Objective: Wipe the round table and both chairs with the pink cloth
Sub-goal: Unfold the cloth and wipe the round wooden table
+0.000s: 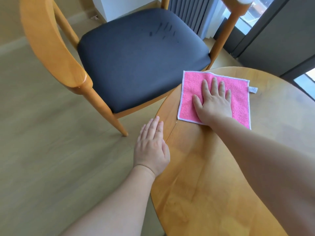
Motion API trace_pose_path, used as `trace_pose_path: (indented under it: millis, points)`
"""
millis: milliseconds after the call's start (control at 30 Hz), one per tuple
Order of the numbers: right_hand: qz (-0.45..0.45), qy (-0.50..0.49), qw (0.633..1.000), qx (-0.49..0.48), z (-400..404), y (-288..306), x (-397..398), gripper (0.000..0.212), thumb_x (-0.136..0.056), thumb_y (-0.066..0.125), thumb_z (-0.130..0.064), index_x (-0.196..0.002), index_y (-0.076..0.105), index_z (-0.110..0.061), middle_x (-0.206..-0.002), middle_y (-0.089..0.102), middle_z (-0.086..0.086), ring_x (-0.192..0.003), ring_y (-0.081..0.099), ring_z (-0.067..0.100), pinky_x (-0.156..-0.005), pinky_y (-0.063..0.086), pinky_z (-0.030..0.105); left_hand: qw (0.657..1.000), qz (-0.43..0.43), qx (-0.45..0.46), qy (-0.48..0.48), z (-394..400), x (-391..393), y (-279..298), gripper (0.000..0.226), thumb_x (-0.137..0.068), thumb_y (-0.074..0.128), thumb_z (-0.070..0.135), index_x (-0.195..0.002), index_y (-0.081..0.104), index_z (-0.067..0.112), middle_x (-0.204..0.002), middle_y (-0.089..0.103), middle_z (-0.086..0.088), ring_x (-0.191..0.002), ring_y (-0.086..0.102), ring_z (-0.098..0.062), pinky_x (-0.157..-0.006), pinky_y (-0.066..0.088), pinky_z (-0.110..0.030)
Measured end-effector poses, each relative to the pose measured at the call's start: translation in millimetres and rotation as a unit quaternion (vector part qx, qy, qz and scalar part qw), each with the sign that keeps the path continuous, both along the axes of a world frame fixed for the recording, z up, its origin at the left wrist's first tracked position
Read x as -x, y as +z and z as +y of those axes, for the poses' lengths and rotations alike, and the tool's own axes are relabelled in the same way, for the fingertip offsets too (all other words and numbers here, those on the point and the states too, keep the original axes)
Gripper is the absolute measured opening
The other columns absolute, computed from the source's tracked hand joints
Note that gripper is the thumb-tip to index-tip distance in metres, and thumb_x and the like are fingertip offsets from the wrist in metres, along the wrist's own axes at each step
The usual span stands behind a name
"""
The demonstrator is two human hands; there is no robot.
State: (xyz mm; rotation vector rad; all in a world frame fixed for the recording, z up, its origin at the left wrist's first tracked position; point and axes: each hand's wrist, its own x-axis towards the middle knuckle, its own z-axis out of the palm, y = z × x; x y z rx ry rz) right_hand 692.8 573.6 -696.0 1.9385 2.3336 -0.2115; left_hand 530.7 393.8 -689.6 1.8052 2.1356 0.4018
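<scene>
Hands both flat: right hiding mid pink cloth, left at cropped round table edge, grasping nothing.

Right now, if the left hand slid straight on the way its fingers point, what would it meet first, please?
Probably the chair: the left hand, flat at the round table edge, points toward its dark seat's front edge, though depth is unclear.
</scene>
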Motion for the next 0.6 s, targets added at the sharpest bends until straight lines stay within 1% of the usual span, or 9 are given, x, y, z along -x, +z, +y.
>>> trace_pose_path:
  millis: [167,300,467,600]
  points:
    - [0.009,0.004,1.000,0.002,16,-1,24,0.078,-0.088,0.008,-0.064,-0.154,0.004,-0.023,-0.161,-0.002,0.012,-0.147,-0.005,0.036,-0.116,-0.005,0.053,1.000,-0.001,-0.002,-0.002,0,1,1,0.055,-0.091,0.037,0.023,-0.144,0.037,0.010,-0.153,0.033,-0.006,-0.142,0.027,-0.020,-0.114,0.010,-0.032]
    - [0.006,0.030,0.999,0.008,11,0,25,0.076,-0.089,0.010,-0.063,-0.154,0.005,-0.023,-0.161,-0.003,0.012,-0.147,-0.006,0.035,-0.117,-0.005,0.052,1.000,-0.014,-0.017,0.009,-1,2,0,0.055,-0.090,0.038,0.022,-0.142,0.040,0.007,-0.150,0.038,-0.008,-0.140,0.031,-0.022,-0.115,0.016,-0.032]
    - [0.011,0.095,0.995,0.006,-23,3,18,0.074,-0.092,0.009,-0.064,-0.154,0.003,-0.024,-0.161,-0.004,0.007,-0.147,-0.007,0.029,-0.118,-0.006,0.047,0.999,-0.032,-0.025,0.023,-2,1,-2,0.056,-0.091,0.035,0.023,-0.144,0.037,0.006,-0.151,0.036,-0.008,-0.140,0.030,-0.022,-0.115,0.016,-0.031]
    - [0.016,0.112,0.994,0.012,-64,4,1,0.071,-0.093,0.008,-0.061,-0.154,0.003,-0.024,-0.161,-0.004,0.002,-0.148,-0.007,0.023,-0.119,-0.007,0.042,0.999,-0.036,-0.027,0.027,-2,3,-2,0.057,-0.090,0.033,0.025,-0.144,0.036,0.007,-0.152,0.035,-0.008,-0.140,0.029,-0.023,-0.114,0.018,-0.033]
